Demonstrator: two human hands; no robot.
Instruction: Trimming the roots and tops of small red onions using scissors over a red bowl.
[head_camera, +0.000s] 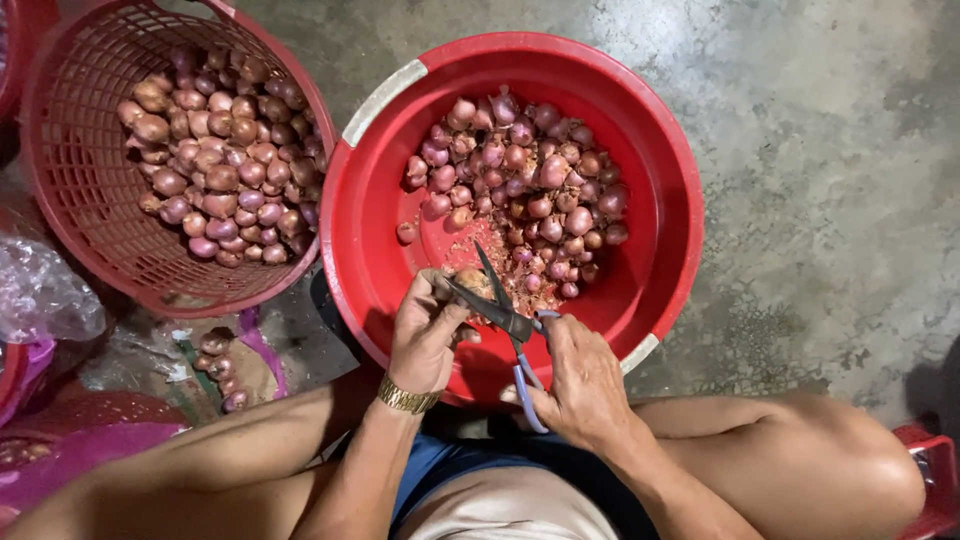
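Bare knees frame the trimming step: left hand (425, 335) pinches a shallot (472, 283) over the red basin (372, 250), right hand (580, 385) grips open scissors (505, 320), which probably must close squarely on its end.

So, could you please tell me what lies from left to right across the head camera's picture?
Clear plastic bag → red mesh basket of shallots → left hand holding a shallot → scissors → right hand → far rim of the red tub.

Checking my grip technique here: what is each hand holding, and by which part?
The right hand holds scissors by the blue handles; the left hand pinches a shallot at the open blades.
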